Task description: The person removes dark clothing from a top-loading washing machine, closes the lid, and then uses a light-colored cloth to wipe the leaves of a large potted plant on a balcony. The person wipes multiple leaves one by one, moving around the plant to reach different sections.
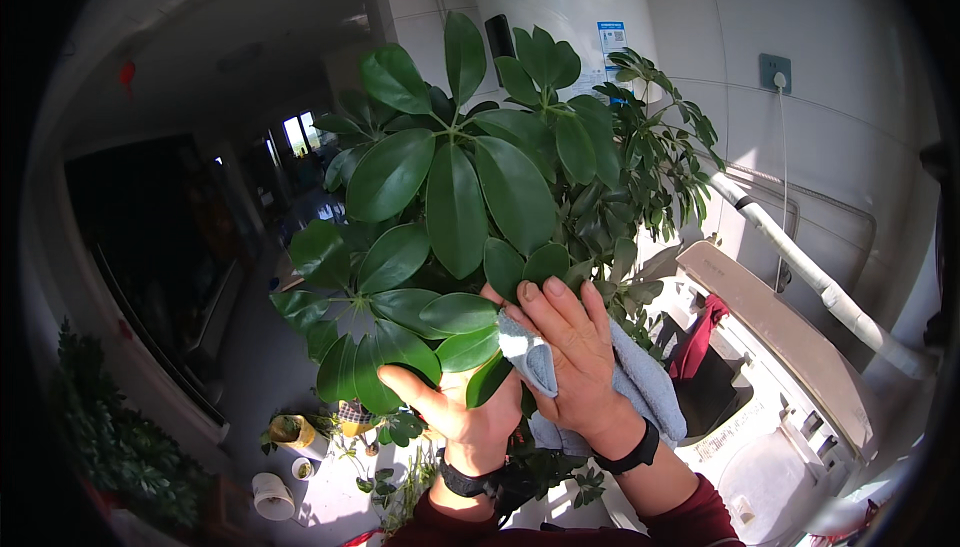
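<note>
A broad-leaved umbrella plant [454,194] with glossy green leaflets fills the middle of the view. My right hand [566,352] holds a grey-blue cloth [649,389], part of it bunched under the fingers against the leaves. Below the lower leaf cluster, my left hand [469,408] is turned palm up, thumb spread out to the side. Small leaflets [469,352] lie between the two hands, above the left palm. Most left fingers are hidden behind leaves and the right hand.
To the right stands a white washing machine [772,464] with its brown lid [780,337] raised and a red cloth [697,337] over the opening. A wrapped pipe [825,288] slants behind. Plant pots [300,434] and a white bucket [273,497] sit low on the left.
</note>
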Available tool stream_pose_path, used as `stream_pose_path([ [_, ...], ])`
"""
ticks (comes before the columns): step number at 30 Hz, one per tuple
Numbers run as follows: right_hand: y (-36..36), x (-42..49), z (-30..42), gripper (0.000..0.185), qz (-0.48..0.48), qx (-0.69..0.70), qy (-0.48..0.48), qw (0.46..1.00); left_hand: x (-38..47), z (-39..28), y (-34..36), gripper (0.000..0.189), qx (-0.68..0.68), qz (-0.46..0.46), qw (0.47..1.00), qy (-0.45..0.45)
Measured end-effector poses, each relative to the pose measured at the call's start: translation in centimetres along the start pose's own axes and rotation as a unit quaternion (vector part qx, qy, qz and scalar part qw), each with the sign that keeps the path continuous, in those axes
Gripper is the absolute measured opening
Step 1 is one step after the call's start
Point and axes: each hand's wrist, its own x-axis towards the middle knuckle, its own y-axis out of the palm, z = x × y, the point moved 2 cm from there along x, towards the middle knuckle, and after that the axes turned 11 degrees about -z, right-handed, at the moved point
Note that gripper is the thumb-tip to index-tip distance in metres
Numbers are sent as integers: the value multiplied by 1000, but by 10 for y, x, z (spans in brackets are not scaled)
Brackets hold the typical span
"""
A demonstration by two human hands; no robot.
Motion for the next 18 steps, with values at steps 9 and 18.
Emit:
stream_pose_path([
  [9, -5, -1, -13, 45, -60, 3, -23, 998, 0, 0, 0, 112, -21, -1, 1000, 3],
  [18, -9, -1, -56, 47, -18, -44, 122, 991, -15, -12, -10, 118, 92, -184, 978, -24],
])
